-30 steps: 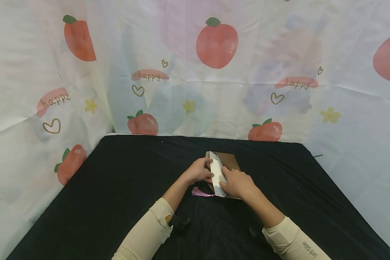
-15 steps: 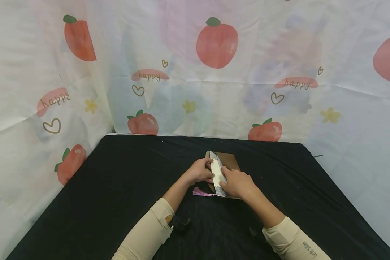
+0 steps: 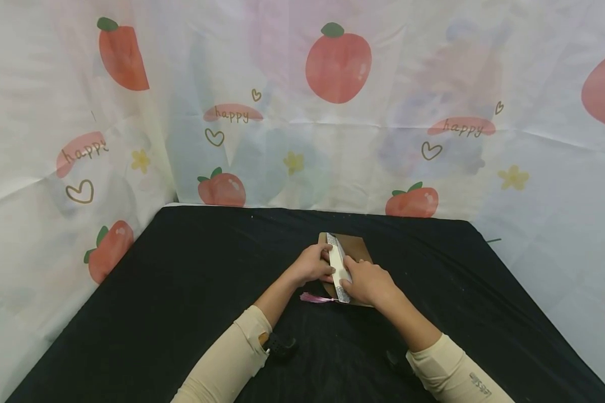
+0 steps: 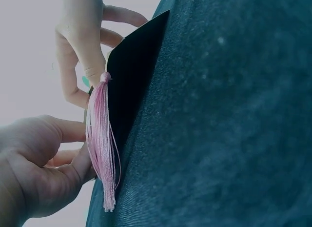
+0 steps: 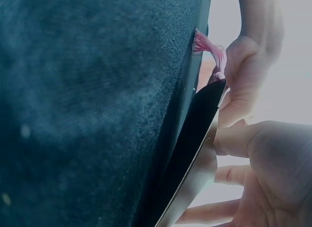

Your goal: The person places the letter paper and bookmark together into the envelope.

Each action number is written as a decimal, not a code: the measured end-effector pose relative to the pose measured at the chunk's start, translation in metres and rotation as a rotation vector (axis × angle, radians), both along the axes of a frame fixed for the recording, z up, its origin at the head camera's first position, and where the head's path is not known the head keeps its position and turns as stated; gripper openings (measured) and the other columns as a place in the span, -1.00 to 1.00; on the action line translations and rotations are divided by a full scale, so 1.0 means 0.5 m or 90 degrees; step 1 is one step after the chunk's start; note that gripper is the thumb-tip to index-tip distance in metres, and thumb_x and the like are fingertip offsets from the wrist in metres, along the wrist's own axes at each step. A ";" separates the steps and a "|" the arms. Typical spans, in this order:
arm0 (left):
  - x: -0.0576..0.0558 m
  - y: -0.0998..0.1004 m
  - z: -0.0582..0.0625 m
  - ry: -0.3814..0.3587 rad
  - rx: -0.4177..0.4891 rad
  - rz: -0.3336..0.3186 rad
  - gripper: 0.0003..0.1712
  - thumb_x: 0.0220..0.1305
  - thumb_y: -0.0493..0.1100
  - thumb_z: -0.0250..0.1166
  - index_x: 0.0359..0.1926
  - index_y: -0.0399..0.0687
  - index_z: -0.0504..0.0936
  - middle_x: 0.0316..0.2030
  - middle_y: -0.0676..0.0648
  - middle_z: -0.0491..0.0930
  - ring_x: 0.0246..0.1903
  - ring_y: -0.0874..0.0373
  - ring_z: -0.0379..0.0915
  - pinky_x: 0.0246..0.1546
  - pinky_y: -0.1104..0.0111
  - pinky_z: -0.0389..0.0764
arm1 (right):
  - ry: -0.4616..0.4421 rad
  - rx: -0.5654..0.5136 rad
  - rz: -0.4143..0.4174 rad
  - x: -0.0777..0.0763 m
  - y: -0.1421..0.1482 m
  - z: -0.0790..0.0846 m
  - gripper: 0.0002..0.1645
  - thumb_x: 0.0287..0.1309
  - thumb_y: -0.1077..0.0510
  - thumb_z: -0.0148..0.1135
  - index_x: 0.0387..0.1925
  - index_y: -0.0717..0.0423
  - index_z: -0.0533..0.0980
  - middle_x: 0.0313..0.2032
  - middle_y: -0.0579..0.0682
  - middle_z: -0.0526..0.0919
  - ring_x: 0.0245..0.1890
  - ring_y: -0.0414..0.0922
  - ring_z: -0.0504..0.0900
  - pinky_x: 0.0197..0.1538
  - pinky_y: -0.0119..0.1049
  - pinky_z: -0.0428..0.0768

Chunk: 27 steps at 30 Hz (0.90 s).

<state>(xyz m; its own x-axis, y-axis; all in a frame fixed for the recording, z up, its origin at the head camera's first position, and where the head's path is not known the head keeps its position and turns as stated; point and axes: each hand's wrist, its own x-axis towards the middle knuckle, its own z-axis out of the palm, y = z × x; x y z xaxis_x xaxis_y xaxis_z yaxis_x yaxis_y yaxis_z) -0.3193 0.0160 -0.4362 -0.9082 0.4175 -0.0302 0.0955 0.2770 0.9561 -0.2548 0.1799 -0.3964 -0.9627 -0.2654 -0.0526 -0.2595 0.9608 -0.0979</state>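
A long cream strip (image 3: 336,258) with grey speckled ends, like a bookmark, lies over a flat brown kraft-coloured piece (image 3: 356,247). A pink tassel (image 3: 316,298) hangs off its near end and trails to the left on the cloth; the left wrist view shows the tassel (image 4: 101,144) close up. My left hand (image 3: 312,265) holds the strip's left edge, thumb and index finger spread along it. From the right, my right hand (image 3: 369,281) pinches the strip's lower half between thumb and index finger. Its other fingers are hidden in the head view.
Black cloth (image 3: 206,268) covers the table. A white curtain (image 3: 282,67) printed with peaches and hearts closes off the back and sides. Dark wrist devices, such as the left one (image 3: 280,346), sit beneath both forearms.
The strip and tassel have shifted slightly to the right over the brown piece. Both hands keep nearly the same hold, and the head view has tilted slightly.
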 end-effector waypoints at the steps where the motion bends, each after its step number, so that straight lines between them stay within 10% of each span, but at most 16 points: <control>1: 0.000 0.000 0.000 0.001 -0.001 0.000 -0.25 0.24 -0.56 0.36 0.43 -0.39 0.35 -0.03 -0.27 0.51 -0.40 0.04 0.66 -0.42 0.33 0.74 | 0.001 0.000 0.000 0.000 0.000 0.000 -0.36 0.36 -0.04 0.32 0.32 0.22 0.44 -0.06 0.30 0.63 -0.18 0.20 0.66 -0.26 0.15 0.66; 27: 0.002 0.015 -0.011 -0.014 0.033 0.024 -0.25 0.20 -0.58 0.36 0.42 -0.38 0.38 -0.06 -0.24 0.51 -0.38 0.03 0.64 -0.44 0.31 0.75 | 0.007 0.002 0.019 0.001 0.002 0.000 -0.38 0.37 -0.01 0.30 0.31 0.23 0.42 -0.10 0.30 0.63 -0.23 0.17 0.66 -0.30 0.11 0.64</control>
<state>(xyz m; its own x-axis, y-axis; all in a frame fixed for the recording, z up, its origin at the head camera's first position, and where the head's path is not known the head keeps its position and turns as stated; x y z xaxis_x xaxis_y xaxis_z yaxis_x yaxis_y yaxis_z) -0.3182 0.0233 -0.4419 -0.9230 0.3838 -0.0291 0.0653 0.2306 0.9708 -0.2542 0.1809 -0.3964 -0.9550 -0.2934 -0.0428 -0.2886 0.9531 -0.0915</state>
